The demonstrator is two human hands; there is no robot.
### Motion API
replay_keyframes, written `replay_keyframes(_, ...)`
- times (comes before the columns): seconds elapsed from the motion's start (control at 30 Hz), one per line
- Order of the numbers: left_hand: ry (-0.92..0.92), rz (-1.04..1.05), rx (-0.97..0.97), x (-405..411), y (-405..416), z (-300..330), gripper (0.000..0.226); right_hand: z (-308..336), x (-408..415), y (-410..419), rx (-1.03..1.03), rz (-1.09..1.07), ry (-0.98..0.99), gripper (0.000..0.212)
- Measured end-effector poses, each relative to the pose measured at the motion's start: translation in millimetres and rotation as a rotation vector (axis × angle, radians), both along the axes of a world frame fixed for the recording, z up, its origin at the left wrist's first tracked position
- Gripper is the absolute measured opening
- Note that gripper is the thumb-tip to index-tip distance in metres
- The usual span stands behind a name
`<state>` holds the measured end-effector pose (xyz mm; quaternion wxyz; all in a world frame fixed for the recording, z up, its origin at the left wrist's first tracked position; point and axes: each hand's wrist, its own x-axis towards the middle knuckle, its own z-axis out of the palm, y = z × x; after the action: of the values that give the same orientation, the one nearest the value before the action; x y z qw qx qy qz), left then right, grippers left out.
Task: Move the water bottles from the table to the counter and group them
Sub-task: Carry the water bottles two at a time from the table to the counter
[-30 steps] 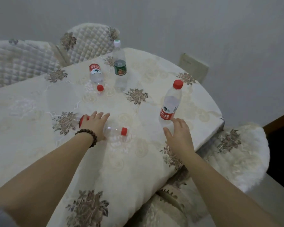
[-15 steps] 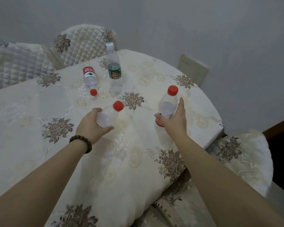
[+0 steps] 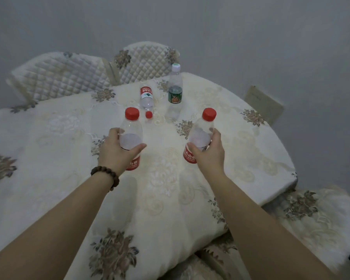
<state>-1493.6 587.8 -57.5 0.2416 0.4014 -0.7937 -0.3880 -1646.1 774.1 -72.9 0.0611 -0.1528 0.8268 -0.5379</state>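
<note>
Holding one red-capped bottle (image 3: 131,136) in the left hand (image 3: 117,151) and another (image 3: 201,136) in the right hand (image 3: 209,152), upright, ready to carry off the table (image 3: 49,158).

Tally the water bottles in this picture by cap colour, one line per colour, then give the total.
Red cap: 3 (one in left hand, one in right hand, one lying on the table)
White cap: 1 (green-label bottle)
Total: 4

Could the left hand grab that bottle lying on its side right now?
Probably not: the left hand already grips a red-capped bottle, so nothing is free for the lying bottle, though the cloth between looks unobstructed.
</note>
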Motion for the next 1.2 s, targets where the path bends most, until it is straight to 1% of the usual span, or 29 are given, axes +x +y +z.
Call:
replay_keyframes(0.1, 0.057, 0.084, 0.008, 39.6, -7.0, 13.2, 0.07, 14.7, 40.3, -30.9, -0.029, 0.115, 0.015, 0.084)
replay_keyframes(0.23, 0.112, 0.202, -0.002, 114.3, -19.2, 30.7, 0.067, 36.8, 107.3, -71.9, -0.051, 0.279, 0.033, 0.08)
replay_keyframes(0.4, 0.13, 0.408, -0.053, 239.6, -24.3, 45.2, 0.063, 58.8, 218.1, -113.6, -0.081, 0.5, 0.09, 0.079)
replay_keyframes(0.57, 0.176, 0.638, -0.056, 388.9, 0.1, 57.3, 0.063, 71.7, 347.3, -128.3, -0.088, 0.738, 0.098, 0.074)
replay_keyframes(0.7, 0.183, 0.819, -0.057, 506.6, 39.9, 57.3, 0.06, 75.2, 453.4, -126.3, -0.096, 0.908, 0.098, 0.078)
replay_keyframes(0.87, 0.164, 1.046, -0.062, 639.8, 105.8, 52.1, 0.061, 70.0, 589.4, -108.3, -0.112, 1.132, 0.085, 0.068)
replay_keyframes(1.0, 0.175, 1.252, -0.048, 737.5, 166.1, 44.5, 0.067, 58.3, 699.8, -85.7, -0.064, 1.327, 0.069, 0.078)
replay_keyframes(1.1, 0.161, 1.408, -0.031, 801.8, 217.3, 36.9, 0.071, 49.7, 780.2, -63.4, -0.071, 1.468, 0.057, 0.077)
replay_keyframes(1.2, 0.169, 1.554, 0.03, 858.9, 264.2, 28.0, 0.07, 42.3, 851.8, -38.5, -0.041, 1.611, 0.023, 0.079)
